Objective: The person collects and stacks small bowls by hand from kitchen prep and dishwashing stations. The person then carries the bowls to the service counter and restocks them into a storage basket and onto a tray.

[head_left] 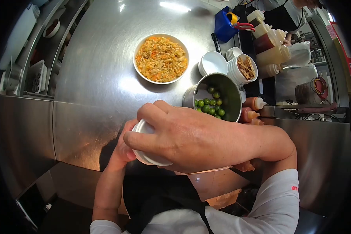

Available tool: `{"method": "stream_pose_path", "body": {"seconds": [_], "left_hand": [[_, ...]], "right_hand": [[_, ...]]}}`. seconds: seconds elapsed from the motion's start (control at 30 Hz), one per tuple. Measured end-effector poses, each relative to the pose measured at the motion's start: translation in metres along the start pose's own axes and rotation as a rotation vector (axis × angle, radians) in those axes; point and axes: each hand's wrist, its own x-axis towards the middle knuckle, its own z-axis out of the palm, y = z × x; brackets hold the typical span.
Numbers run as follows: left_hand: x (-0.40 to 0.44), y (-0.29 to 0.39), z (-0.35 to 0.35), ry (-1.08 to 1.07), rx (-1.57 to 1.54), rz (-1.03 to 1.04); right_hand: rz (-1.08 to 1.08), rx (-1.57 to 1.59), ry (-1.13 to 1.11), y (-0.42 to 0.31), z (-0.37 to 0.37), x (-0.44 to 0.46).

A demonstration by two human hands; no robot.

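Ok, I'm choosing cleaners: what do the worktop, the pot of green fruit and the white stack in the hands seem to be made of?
Worktop: metal, likely stainless steel, brushed-looking, with blurred light reflections.
Pot: metal too, probably steel; grey walls with a dull sheen.
White stack: perhaps plastic or ceramic; smooth, even surface, but partly hidden.
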Motion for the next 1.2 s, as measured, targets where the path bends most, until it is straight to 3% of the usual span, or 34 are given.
{"method": "stream_pose_path", "body": {"seconds": [0.13, 0.33, 0.57, 0.6, 0.63, 0.67, 0.7, 0.77, 0.9, 1.0, 1.2], "left_hand": [[0.002, 0.002, 0.000, -0.047, -0.044, -0.050], [0.002, 0.006, 0.001, -0.024, -0.071, -0.056], [0.000, 0.000, 0.012, 0.013, -0.169, -0.051], [0.000, -0.001, 0.013, -0.012, -0.162, -0.034], [0.003, -0.001, 0.008, -0.088, -0.086, 0.015], [0.000, -0.002, 0.009, -0.112, -0.109, 0.022], [-0.003, -0.006, 0.008, -0.129, -0.120, 0.033], [-0.011, -0.011, 0.007, -0.142, -0.142, 0.049], [-0.028, -0.022, 0.008, -0.144, -0.181, 0.095], [-0.036, -0.028, 0.010, -0.134, -0.189, 0.111], [-0.043, -0.038, 0.012, -0.082, -0.160, 0.104]], "right_hand": [[0.078, 0.115, -0.039, -0.001, -0.006, 0.000], [0.063, 0.319, 0.206, 0.010, -0.003, -0.004], [0.063, 0.216, 0.401, 0.024, -0.026, -0.011], [0.119, 0.023, 0.506, 0.033, -0.034, -0.017], [0.314, 0.207, 0.485, 0.040, -0.055, -0.020], [0.498, 0.131, 0.519, 0.054, -0.073, -0.022], [0.447, -0.241, 0.517, 0.099, -0.089, -0.032], [0.647, -0.525, 0.564, 0.164, -0.107, -0.047], [0.996, -0.521, 0.478, 0.278, -0.117, -0.083], [1.200, -0.481, 0.437, 0.307, -0.111, -0.089], [1.340, -0.470, 0.323, 0.332, -0.108, -0.084]]}}
